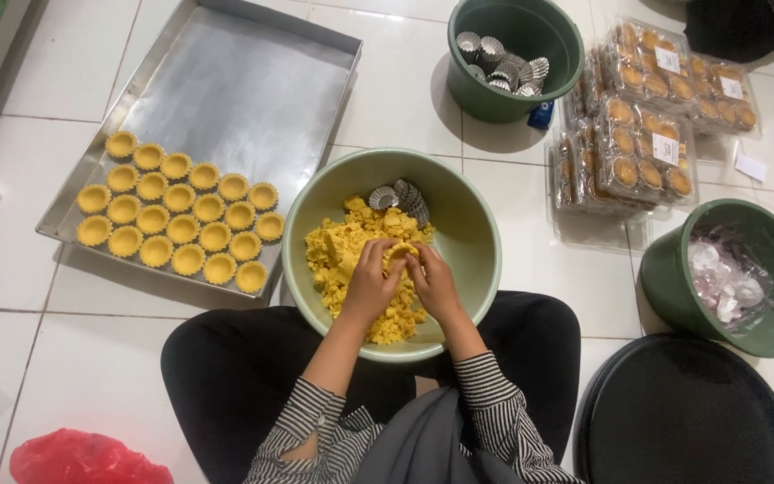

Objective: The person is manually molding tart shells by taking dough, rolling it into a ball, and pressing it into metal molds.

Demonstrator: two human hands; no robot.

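Both hands' fingers (385, 260) pinch dough piece (400, 252) | above bowl (481, 235) | between fingertips

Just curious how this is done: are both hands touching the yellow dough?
Touching. The head view shows the left hand and right hand pressed around one piece of yellow dough over the pale green bowl.

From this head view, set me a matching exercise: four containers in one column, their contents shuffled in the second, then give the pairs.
Containers:
1. metal baking tray
2. light green bowl
3. dark green tub at the top
4. dark green tub at the right

Contents:
A. only empty fluted tart moulds
B. crumbly yellow dough and a few moulds
C. rows of pressed tart shells
D. clear plastic wrappers

Pairs: 1-C, 2-B, 3-A, 4-D
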